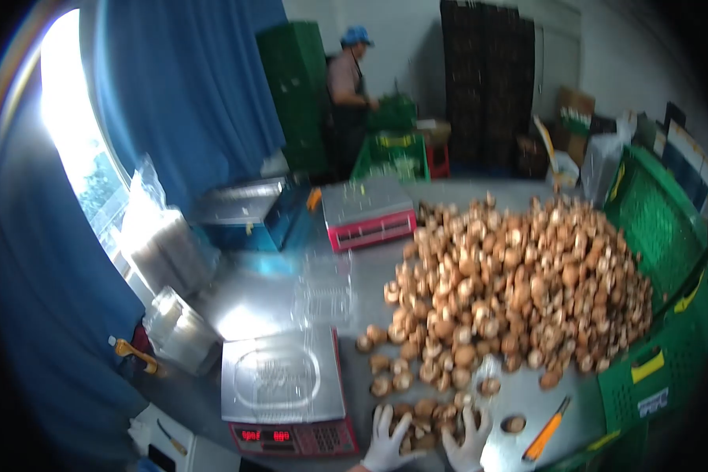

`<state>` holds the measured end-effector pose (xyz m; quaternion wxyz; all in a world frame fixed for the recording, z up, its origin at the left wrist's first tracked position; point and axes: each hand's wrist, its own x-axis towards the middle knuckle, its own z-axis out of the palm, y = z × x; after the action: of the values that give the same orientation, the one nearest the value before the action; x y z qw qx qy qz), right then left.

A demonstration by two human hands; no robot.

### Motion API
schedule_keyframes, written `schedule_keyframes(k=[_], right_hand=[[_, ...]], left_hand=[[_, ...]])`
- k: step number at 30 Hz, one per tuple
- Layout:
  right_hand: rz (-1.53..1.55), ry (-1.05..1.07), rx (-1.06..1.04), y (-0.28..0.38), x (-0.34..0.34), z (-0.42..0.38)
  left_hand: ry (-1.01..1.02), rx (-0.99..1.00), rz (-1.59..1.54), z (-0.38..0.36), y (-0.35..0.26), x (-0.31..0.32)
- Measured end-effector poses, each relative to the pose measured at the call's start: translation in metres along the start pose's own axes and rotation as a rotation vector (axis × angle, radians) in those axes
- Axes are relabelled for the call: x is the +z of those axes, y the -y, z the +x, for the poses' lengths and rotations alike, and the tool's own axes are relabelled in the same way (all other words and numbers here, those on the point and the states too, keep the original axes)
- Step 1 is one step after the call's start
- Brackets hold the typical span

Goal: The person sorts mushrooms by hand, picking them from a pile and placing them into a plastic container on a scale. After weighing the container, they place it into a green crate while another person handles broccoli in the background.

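Note:
Both my hands wear white gloves at the bottom edge of the view. My left hand and my right hand cup a small cluster of brown mushrooms between them on the steel table. The fingers are spread around the cluster. Beyond lies a large heap of mushrooms, spreading across the table's right half. A red-fronted scale with an empty clear tray on its platform stands just left of my left hand.
An orange-handled knife lies right of my right hand. Green crates line the right edge. A second scale and stacked clear trays sit further back and left. A person in a blue cap works at the back.

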<state>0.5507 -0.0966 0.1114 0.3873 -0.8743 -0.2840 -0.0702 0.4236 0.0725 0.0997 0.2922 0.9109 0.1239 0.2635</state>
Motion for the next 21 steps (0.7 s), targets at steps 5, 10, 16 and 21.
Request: schedule_keyframes(k=[5,10,16,21], right_hand=[[-0.037,0.084,-0.036,0.021,-0.011,0.01],[-0.039,0.13,-0.021,0.026,-0.017,0.02],[-0.042,0.179,0.017,0.026,-0.01,0.03],[-0.076,0.284,0.12,0.033,-0.013,0.037]], left_hand=[[0.072,-0.099,0.105,0.023,-0.038,-0.018],[0.217,-0.122,-0.059,0.03,-0.03,-0.009],[0.508,-0.198,0.051,0.061,-0.049,-0.031],[0.533,-0.182,0.125,0.069,-0.046,-0.023]])
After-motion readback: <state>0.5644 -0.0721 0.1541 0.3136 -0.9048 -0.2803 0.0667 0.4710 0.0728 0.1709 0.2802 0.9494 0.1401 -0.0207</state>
